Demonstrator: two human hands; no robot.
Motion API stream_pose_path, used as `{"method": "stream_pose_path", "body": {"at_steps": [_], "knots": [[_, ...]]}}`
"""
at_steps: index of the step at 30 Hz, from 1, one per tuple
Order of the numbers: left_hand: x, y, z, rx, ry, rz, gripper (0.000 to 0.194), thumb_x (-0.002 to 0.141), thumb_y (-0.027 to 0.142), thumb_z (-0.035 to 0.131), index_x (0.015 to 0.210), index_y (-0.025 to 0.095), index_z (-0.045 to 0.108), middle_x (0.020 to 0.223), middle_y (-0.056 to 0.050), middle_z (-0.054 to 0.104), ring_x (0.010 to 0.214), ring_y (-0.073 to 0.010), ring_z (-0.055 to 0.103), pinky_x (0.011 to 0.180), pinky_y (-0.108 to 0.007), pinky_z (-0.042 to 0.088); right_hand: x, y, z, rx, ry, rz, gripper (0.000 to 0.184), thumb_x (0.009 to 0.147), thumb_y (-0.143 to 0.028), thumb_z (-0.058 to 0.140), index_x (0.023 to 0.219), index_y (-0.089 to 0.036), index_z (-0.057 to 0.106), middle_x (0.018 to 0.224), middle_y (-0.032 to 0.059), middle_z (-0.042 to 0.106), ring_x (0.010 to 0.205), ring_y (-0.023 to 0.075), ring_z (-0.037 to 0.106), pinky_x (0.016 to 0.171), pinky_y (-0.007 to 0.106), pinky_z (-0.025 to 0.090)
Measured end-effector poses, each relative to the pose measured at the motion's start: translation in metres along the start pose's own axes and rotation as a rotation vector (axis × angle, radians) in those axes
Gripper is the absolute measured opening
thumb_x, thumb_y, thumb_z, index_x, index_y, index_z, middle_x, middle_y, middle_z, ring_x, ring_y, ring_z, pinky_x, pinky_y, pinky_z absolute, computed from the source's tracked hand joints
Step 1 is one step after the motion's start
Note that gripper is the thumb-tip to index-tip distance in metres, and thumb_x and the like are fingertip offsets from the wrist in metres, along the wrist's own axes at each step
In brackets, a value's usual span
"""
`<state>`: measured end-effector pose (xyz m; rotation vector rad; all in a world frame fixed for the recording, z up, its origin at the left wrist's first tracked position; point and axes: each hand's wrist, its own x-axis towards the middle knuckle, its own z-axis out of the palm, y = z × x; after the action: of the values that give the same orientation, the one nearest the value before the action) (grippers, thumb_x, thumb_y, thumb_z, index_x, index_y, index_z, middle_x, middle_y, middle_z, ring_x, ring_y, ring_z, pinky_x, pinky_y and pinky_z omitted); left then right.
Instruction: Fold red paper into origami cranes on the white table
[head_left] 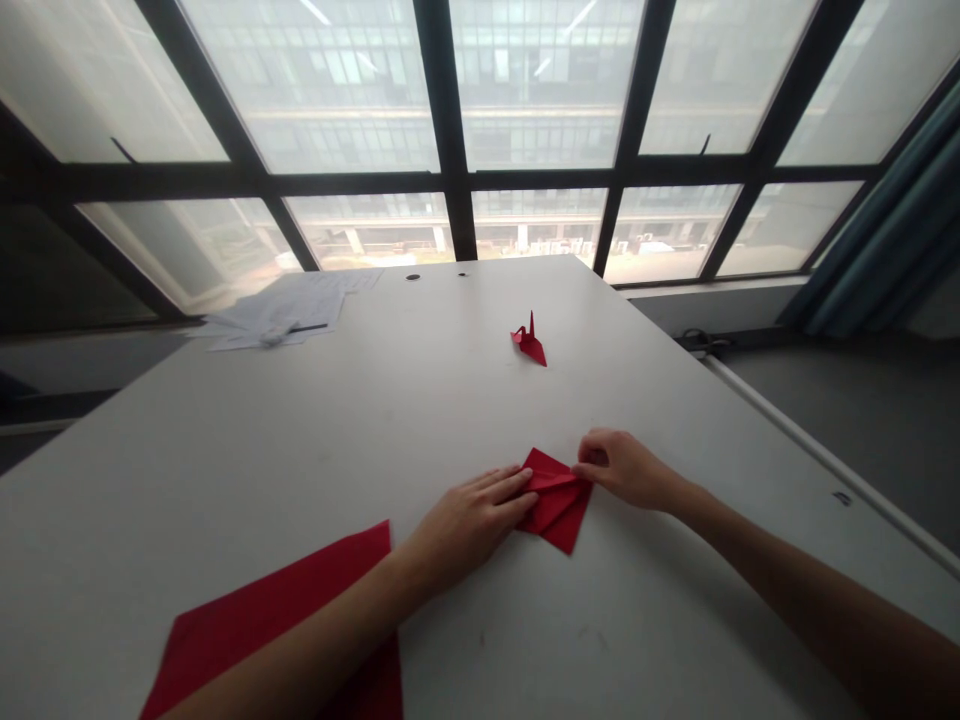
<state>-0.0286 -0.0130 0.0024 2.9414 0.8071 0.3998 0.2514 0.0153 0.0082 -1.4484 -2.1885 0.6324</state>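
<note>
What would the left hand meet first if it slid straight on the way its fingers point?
More of the folded red paper that the left hand rests on; just past it, probably the right hand at the paper's corner, though depth is hard to judge.

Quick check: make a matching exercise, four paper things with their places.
1. folded red paper piece
2. red paper crane
3. large flat red paper sheet
4. loose white paper sheets

A. far left corner of white tabletop
B. touched by left hand and right hand
C. partly hidden by left forearm
D. straight beyond the hands

Pairs: 1-B, 2-D, 3-C, 4-A
</note>
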Motion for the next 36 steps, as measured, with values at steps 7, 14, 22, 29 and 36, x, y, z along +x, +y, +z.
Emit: {"method": "stream_pose_path", "body": {"at_steps": [7, 14, 22, 29, 36], "knots": [[-0.003, 0.0, 0.004, 0.034, -0.047, 0.019, 0.05, 0.098, 0.01, 0.048, 0.146, 0.021, 0.044, 0.155, -0.008, 0.04, 0.143, -0.0229, 0.039, 0.117, -0.041, 0.039, -0.002, 0.002, 0.001, -0.145, -0.022, -0.02, 0.016, 0.081, -0.025, 0.074, 0.071, -0.02, 0.062, 0.075, 0.0008, 0.062, 0.073, 0.0168, 0.055, 0.066, 0.028, 0.039], [-0.002, -0.003, 0.004, 0.018, -0.023, 0.036, 0.044, 0.099, 0.012, 0.047, 0.142, 0.02, 0.049, 0.15, -0.008, 0.047, 0.139, -0.0208, 0.045, 0.115, -0.038, 0.041, -0.002, 0.003, -0.004, -0.172, -0.043, -0.03, 0.017, 0.079, -0.029, 0.076, 0.073, -0.02, 0.063, 0.076, 0.0008, 0.063, 0.073, 0.0163, 0.055, 0.065, 0.027, 0.038], [0.001, 0.0, 0.002, 0.016, -0.022, 0.032, 0.042, 0.099, 0.011, 0.046, 0.14, 0.019, 0.052, 0.148, -0.008, 0.05, 0.137, -0.0209, 0.047, 0.114, -0.038, 0.042, -0.006, -0.014, -0.013, -0.181, 0.101, -0.019, 0.025, 0.098, -0.025, 0.048, 0.11, -0.017, 0.069, 0.107, 0.0098, 0.07, 0.1, 0.0217, 0.063, 0.09, 0.034, 0.048], [0.002, 0.002, 0.001, 0.003, -0.019, 0.038, 0.051, 0.097, 0.019, 0.056, 0.147, 0.019, 0.042, 0.15, -0.008, 0.047, 0.141, -0.0192, 0.041, 0.117, -0.036, 0.039, -0.05, -0.068, 0.053, -0.342, -0.077, -0.193, 0.082, 0.093, -0.054, 0.055, 0.154, -0.006, 0.028, 0.161, 0.019, 0.025, 0.149, 0.033, 0.021, 0.121, 0.054, 0.018], [0.0, 0.007, -0.001, 0.085, -0.046, 0.007, 0.043, 0.096, 0.013, 0.055, 0.138, 0.015, 0.053, 0.145, -0.012, 0.053, 0.135, -0.0225, 0.05, 0.113, -0.039, 0.044, -0.059, -0.058, 0.065, -0.354, -0.116, -0.084, 0.087, 0.093, -0.059, 0.052, 0.156, -0.007, 0.023, 0.162, 0.0195, 0.014, 0.151, 0.033, 0.011, 0.122, 0.053, 0.015]]}}
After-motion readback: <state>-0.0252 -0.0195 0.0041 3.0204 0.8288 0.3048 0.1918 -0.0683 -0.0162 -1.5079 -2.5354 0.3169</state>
